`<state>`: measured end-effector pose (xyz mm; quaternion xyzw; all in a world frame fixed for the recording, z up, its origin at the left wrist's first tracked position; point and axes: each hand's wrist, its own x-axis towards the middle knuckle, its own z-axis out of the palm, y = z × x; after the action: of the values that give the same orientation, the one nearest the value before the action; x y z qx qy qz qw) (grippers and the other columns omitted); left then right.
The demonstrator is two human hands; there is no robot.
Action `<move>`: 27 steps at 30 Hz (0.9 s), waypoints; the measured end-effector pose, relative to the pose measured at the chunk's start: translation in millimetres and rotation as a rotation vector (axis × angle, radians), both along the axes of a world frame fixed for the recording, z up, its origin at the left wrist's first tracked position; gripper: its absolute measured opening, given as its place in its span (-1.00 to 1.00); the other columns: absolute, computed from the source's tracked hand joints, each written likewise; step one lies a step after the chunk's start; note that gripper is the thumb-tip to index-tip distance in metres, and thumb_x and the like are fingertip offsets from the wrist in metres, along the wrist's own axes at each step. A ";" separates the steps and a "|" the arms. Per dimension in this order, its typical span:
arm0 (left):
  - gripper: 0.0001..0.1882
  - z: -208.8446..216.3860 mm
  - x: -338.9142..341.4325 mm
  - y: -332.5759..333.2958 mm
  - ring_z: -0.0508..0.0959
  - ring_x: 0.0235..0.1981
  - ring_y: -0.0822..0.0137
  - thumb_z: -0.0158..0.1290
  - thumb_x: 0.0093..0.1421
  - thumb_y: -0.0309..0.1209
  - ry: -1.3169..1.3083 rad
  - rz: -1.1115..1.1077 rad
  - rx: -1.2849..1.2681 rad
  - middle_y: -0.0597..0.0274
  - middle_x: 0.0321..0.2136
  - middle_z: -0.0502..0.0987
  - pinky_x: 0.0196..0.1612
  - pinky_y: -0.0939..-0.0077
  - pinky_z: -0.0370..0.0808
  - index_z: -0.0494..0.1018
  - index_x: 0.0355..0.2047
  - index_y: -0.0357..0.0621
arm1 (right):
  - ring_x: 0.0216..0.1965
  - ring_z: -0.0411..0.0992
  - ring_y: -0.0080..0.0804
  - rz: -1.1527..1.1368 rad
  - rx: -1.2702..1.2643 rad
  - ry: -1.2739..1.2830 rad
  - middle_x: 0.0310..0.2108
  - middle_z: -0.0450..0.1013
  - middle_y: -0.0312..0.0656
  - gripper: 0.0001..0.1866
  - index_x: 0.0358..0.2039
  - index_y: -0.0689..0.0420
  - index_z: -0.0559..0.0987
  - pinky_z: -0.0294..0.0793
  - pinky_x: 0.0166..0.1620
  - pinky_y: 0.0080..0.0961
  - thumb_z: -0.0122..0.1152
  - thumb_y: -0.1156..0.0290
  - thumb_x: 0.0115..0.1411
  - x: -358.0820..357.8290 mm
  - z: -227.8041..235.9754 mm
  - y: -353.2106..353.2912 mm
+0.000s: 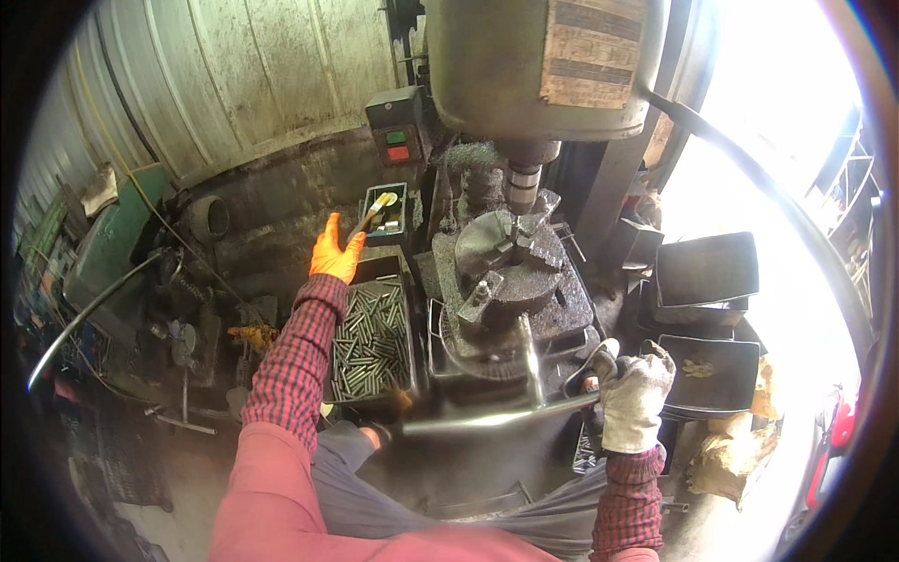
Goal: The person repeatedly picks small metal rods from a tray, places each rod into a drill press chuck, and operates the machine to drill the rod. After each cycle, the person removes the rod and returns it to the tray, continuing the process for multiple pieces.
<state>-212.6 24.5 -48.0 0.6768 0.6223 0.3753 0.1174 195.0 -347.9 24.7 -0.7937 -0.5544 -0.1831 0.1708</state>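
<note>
My left hand [339, 251], in an orange glove, is closed around a brush [367, 217]. Its pale yellow bristles point up and right over a small tray [401, 229] holding a round white item. My right hand [639, 398] wears a whitish work glove and is closed at the right end of a metal bar handle [496, 419]. That bar joins a rod running to the round chuck fixture [510, 258] on the machine table. Above the fixture's jaws hangs the drill spindle [523, 185]. Beneath my left forearm stands a bin of short metal pins [370, 342].
A switch box [396, 131] with green and red buttons is mounted behind the small tray. Dark bins [707, 272] are stacked at the right. The drill press head [538, 66] overhangs the fixture. Metal shavings [459, 201] cover the machine table. Hoses and cluttered equipment fill the left side.
</note>
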 end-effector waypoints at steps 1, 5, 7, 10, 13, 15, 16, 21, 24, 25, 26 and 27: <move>-0.22 -7.7 -0.2 4.0 0.56 0.19 -0.15 0.18 0.36 0.08 -0.019 -0.008 -0.050 -0.16 0.16 0.56 0.25 0.07 0.47 0.30 0.45 -0.01 | -0.33 0.56 -0.11 0.006 -0.009 -0.012 -0.56 0.54 -0.06 -0.54 -0.21 0.25 0.67 0.43 0.21 -0.13 0.40 0.04 0.22 -1.5 3.1 0.4; -0.51 -7.9 -0.2 22.6 0.68 0.01 -0.08 0.12 0.43 -0.07 0.015 -0.060 0.093 -0.08 -0.03 0.70 0.11 0.12 0.56 0.56 0.23 -0.07 | -0.36 0.55 -0.10 0.015 0.098 -0.123 -0.58 0.52 -0.07 -0.57 -0.24 0.24 0.67 0.44 0.21 -0.14 0.41 0.06 0.21 -2.2 9.3 3.3; -0.65 2.0 -3.9 22.4 0.71 -0.08 -0.01 0.09 0.47 -0.18 -0.003 -0.056 0.287 -0.06 -0.11 0.71 0.01 0.17 0.60 0.66 0.06 -0.12 | -0.36 0.54 -0.04 0.018 0.099 -0.036 -0.58 0.51 -0.05 -0.62 -0.32 0.20 0.61 0.45 0.20 -0.11 0.46 0.11 0.15 -0.7 8.0 3.7; -0.72 14.2 0.7 -3.0 0.68 -0.25 0.35 0.11 0.49 -0.30 -0.357 -0.086 0.136 0.10 -0.24 0.70 -0.10 0.44 0.59 0.67 0.04 -0.18 | -0.36 0.55 0.01 0.019 0.093 0.048 -0.56 0.50 -0.02 -0.60 -0.40 0.20 0.53 0.45 0.19 -0.09 0.51 0.15 0.07 3.0 3.6 3.6; -0.67 24.2 29.3 -48.2 0.58 -0.32 0.51 0.10 0.52 -0.36 -0.583 -0.443 0.203 0.32 -0.25 0.64 -0.17 0.56 0.57 0.58 0.17 -0.27 | -0.31 0.56 0.03 0.010 0.116 0.074 -0.53 0.52 -0.01 -0.59 -0.40 0.22 0.55 0.44 0.18 -0.09 0.54 0.15 0.04 5.3 -0.6 4.3; -0.68 29.6 60.4 -80.5 0.57 -0.31 0.54 0.10 0.52 -0.38 -0.633 -0.588 0.228 0.37 -0.26 0.62 -0.17 0.60 0.54 0.58 0.18 -0.27 | -0.27 0.56 0.03 -0.001 0.123 0.017 -0.50 0.53 -0.01 -0.59 -0.41 0.22 0.57 0.44 0.17 -0.09 0.55 0.15 0.03 6.7 -2.8 4.3; -0.69 32.9 75.5 -94.4 0.55 -0.30 0.57 0.09 0.52 -0.39 -0.631 -0.594 0.211 0.40 -0.28 0.60 -0.16 0.64 0.52 0.59 0.17 -0.25 | -0.25 0.56 0.03 0.011 0.145 0.067 -0.49 0.53 -0.01 -0.59 -0.42 0.22 0.58 0.44 0.17 -0.10 0.55 0.14 0.02 7.2 -3.7 4.4; -0.68 52.7 121.9 -104.6 0.55 -0.29 0.57 0.12 0.50 -0.41 -0.496 -0.704 0.197 0.36 -0.24 0.62 -0.16 0.64 0.51 0.60 0.20 -0.15 | -0.25 0.56 0.01 0.005 0.156 0.075 -0.49 0.53 -0.04 -0.59 -0.45 0.24 0.62 0.44 0.17 -0.12 0.56 0.12 0.01 7.5 -3.4 4.9; -0.70 49.6 123.4 -89.0 0.55 -0.28 0.56 0.11 0.50 -0.43 -0.401 -0.649 0.200 0.37 -0.23 0.63 -0.16 0.62 0.52 0.61 0.18 -0.15 | -0.28 0.57 -0.03 0.012 0.139 0.099 -0.51 0.52 -0.05 -0.59 -0.50 0.24 0.63 0.44 0.17 -0.13 0.54 0.12 0.02 3.5 3.4 3.2; -0.71 44.9 122.0 -84.0 0.56 -0.28 0.55 0.11 0.50 -0.44 -0.501 -0.674 0.235 0.37 -0.22 0.64 -0.16 0.61 0.53 0.62 0.17 -0.15 | -0.32 0.57 -0.08 0.030 0.137 0.095 -0.50 0.54 -0.06 -0.65 -0.49 0.20 0.68 0.43 0.20 -0.16 0.55 0.15 0.01 2.6 7.2 1.6; -0.74 41.8 113.6 -76.9 0.54 -0.33 0.53 0.15 0.47 -0.46 -0.443 -0.632 0.307 0.37 -0.36 0.58 -0.22 0.57 0.51 0.65 0.12 -0.10 | -0.32 0.57 -0.09 0.091 0.130 0.139 -0.50 0.55 -0.07 -0.69 -0.46 0.17 0.70 0.44 0.19 -0.17 0.56 0.17 0.00 2.6 11.3 -1.7; -0.74 37.9 103.9 -70.0 0.55 -0.33 0.54 0.14 0.47 -0.46 -0.505 -0.589 0.325 0.36 -0.34 0.59 -0.21 0.58 0.52 0.65 0.12 -0.13 | -0.32 0.57 -0.10 0.153 0.117 0.176 -0.49 0.56 -0.08 -0.72 -0.44 0.14 0.73 0.45 0.19 -0.18 0.57 0.20 -0.02 4.5 16.9 -6.2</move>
<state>-108.7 -45.5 -10.1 0.7221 0.2867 0.5733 0.2602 199.5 -354.2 41.6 -0.7506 -0.5847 -0.1313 0.2782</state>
